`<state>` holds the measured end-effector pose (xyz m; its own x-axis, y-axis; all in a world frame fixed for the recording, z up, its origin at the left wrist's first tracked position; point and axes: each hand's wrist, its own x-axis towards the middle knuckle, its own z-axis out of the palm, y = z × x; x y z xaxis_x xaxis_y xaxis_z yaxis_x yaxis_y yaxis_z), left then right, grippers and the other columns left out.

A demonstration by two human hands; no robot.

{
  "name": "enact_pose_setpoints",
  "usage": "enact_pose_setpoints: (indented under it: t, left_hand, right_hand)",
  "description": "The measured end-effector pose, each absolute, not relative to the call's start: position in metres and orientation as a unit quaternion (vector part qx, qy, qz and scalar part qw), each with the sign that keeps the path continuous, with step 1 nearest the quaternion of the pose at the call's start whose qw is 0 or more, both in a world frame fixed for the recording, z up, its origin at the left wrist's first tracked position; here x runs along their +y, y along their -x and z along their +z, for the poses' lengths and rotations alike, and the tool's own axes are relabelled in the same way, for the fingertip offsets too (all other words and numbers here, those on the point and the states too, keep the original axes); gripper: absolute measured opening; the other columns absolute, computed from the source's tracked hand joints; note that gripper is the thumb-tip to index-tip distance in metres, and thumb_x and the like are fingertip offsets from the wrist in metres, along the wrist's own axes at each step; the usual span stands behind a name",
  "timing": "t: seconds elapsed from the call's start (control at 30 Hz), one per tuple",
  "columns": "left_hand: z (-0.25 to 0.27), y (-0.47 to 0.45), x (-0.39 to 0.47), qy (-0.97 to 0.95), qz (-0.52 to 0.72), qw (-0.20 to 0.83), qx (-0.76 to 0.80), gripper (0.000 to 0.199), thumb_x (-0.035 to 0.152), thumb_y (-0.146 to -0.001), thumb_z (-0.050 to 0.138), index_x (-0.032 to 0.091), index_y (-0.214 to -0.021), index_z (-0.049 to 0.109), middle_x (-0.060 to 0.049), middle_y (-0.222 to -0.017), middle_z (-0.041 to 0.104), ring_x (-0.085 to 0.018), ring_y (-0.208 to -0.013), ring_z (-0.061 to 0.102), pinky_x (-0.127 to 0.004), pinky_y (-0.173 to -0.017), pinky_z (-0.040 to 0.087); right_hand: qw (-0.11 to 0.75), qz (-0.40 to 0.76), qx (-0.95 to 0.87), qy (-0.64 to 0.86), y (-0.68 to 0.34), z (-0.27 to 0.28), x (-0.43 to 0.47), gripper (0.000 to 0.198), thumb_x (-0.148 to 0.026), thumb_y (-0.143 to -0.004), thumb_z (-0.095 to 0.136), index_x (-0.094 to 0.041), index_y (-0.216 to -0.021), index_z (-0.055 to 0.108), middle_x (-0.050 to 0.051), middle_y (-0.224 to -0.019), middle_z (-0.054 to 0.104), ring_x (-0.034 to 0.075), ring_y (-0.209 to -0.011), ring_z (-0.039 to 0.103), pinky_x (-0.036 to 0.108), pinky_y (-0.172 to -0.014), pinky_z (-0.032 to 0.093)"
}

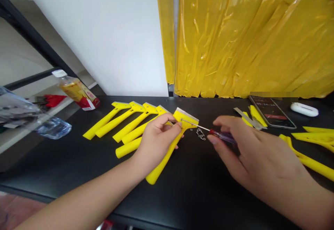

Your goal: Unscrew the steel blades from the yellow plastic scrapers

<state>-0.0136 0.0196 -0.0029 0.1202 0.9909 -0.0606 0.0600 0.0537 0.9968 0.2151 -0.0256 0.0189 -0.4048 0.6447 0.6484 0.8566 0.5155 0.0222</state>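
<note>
A yellow scraper [167,152] with a metal blade along its head lies slanted in front of me. My left hand [159,136] grips it near the head, thumb and forefinger pinched close to the screw spot. In my right hand [250,153] is a screwdriver [223,136] with a red and purple handle. Its thin shaft reaches left across the scraper's head, and the tip is beside my left fingertips. Whether a screw is under the tip is too small to tell. Several small metal nuts or screws [200,134] lie just right of the scraper.
Several yellow scrapers [106,122] lie in a row on the black table [86,174] at left. More yellow scraper parts [313,160] are at right. Loose blades [249,118], a phone [273,112] and a white case [304,109] sit behind. Bottles [77,89] stand or lie at left.
</note>
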Motion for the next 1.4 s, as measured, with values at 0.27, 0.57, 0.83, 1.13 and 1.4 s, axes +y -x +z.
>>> enact_pose_setpoints:
  t: [0.27, 0.57, 0.83, 1.13, 1.4]
  left_hand:
    - [-0.003, 0.012, 0.015, -0.556, 0.433, 0.507, 0.496, 0.020, 0.041, -0.094, 0.076, 0.023, -0.095, 0.067, 0.000, -0.080, 0.072, -0.021, -0.077, 0.075, -0.025, -0.053, 0.060]
    - [-0.003, 0.011, 0.015, -0.551, 0.428, 0.517, 0.497, 0.021, 0.042, -0.093, 0.077, 0.023, -0.094, 0.067, 0.000, -0.078, 0.071, -0.020, -0.074, 0.073, -0.025, -0.052, 0.059]
    - [-0.005, 0.012, 0.016, -0.550, 0.429, 0.515, 0.499, 0.020, 0.041, -0.093, 0.076, 0.023, -0.094, 0.066, 0.000, -0.081, 0.072, -0.020, -0.074, 0.073, -0.025, -0.052, 0.060]
    - [-0.007, 0.013, 0.015, -0.572, 0.438, 0.494, 0.488, 0.016, 0.039, -0.096, 0.074, 0.024, -0.096, 0.067, 0.000, -0.082, 0.072, -0.020, -0.076, 0.073, -0.025, -0.055, 0.059]
    - [-0.004, 0.011, 0.017, -0.547, 0.420, 0.519, 0.505, 0.021, 0.042, -0.094, 0.076, 0.024, -0.094, 0.065, 0.000, -0.081, 0.072, -0.021, -0.076, 0.073, -0.026, -0.054, 0.059]
  right_hand:
    - [0.303, -0.159, -0.817, 0.465, -0.221, 0.022, -0.028, 0.027, -0.043, -0.114, 0.047, -0.020, -0.110, 0.062, 0.002, -0.079, 0.072, 0.019, -0.055, 0.071, 0.033, -0.049, 0.043]
    - [0.302, -0.109, -0.813, 0.485, -0.221, 0.022, -0.029, 0.025, -0.042, -0.114, 0.047, -0.022, -0.117, 0.061, 0.002, -0.086, 0.075, 0.020, -0.060, 0.074, 0.034, -0.052, 0.048]
    - [0.285, -0.128, -0.818, 0.482, -0.227, 0.018, -0.027, 0.020, -0.038, -0.113, 0.049, -0.022, -0.117, 0.061, 0.004, -0.087, 0.074, 0.021, -0.063, 0.072, 0.035, -0.054, 0.045]
    - [0.268, -0.151, -0.849, 0.429, -0.221, 0.022, -0.024, 0.021, -0.029, -0.114, 0.044, -0.022, -0.102, 0.059, -0.001, -0.077, 0.065, 0.018, -0.055, 0.065, 0.035, -0.050, 0.038]
    - [0.258, -0.224, -0.823, 0.453, -0.227, 0.020, -0.022, 0.028, -0.039, -0.112, 0.055, -0.023, -0.093, 0.067, -0.001, -0.072, 0.065, 0.020, -0.058, 0.065, 0.038, -0.059, 0.036]
